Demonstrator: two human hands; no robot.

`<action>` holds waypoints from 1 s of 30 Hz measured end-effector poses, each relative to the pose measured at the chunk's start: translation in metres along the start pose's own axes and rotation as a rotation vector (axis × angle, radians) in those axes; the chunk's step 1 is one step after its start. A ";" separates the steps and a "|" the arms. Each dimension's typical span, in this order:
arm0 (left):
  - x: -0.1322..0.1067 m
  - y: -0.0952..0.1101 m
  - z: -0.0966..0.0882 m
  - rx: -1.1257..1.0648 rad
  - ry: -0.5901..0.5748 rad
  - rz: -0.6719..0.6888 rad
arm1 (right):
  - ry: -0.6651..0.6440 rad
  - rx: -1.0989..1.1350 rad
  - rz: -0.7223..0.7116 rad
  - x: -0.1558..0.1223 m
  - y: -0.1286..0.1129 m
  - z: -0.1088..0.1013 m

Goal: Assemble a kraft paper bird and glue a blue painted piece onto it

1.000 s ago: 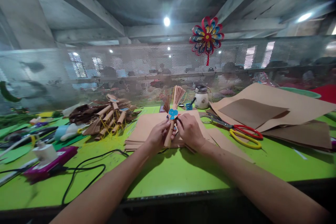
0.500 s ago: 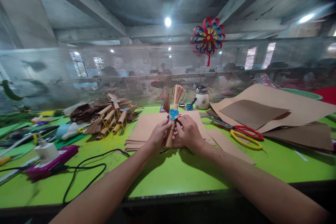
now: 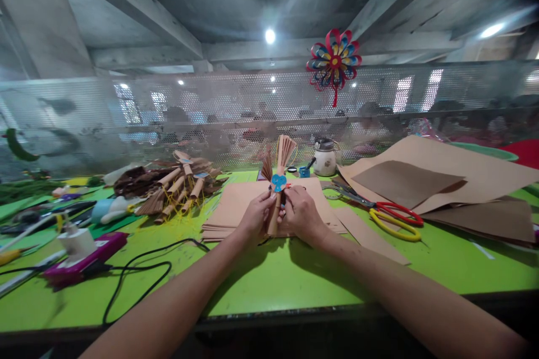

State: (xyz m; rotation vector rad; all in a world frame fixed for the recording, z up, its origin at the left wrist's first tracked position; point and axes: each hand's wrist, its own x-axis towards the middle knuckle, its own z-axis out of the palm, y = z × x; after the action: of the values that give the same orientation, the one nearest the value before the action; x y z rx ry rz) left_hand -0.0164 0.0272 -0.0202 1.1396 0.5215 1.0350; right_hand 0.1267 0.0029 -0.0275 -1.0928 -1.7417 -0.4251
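Between my two hands is a brown kraft-paper figure [image 3: 273, 219] with pleated fans at the top and a rolled lower part. A blue shape like a painted face [image 3: 278, 182] marks its middle. My left hand [image 3: 257, 213] pinches the figure's left side, fingers closed. Curled round from the right, my right hand [image 3: 304, 212] has its fingers closed on the figure near its middle. Something small and red shows by those fingertips, too small to name. Under both hands lies a stack of brown paper sheets [image 3: 225, 207].
At the left are bundled pleated paper pieces [image 3: 170, 188] with yellow strings, a purple power strip [image 3: 101, 252] and a looping black cable [image 3: 120, 280]. Scissors [image 3: 398, 219] and large paper sheets [image 3: 501, 171] lie right. Behind stand a blue paint jar [image 3: 304, 171] and a white jar [image 3: 324, 161].
Both hands keep hold of the paper figure. My right hand's fingers have shifted slightly; otherwise things look the same.
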 end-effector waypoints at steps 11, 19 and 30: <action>0.000 0.008 -0.005 -0.008 0.025 -0.041 | 0.132 0.050 0.103 0.018 0.020 -0.019; 0.001 0.009 -0.003 0.007 0.035 0.016 | 0.318 0.144 0.246 0.027 0.028 -0.027; 0.000 0.016 -0.005 0.072 0.022 0.053 | 0.348 0.218 0.173 0.033 0.016 -0.042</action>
State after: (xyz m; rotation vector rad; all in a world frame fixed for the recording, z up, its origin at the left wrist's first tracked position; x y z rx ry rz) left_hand -0.0264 0.0305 -0.0076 1.2121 0.5518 1.0826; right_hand 0.1605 -0.0022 0.0170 -0.9407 -1.3418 -0.2896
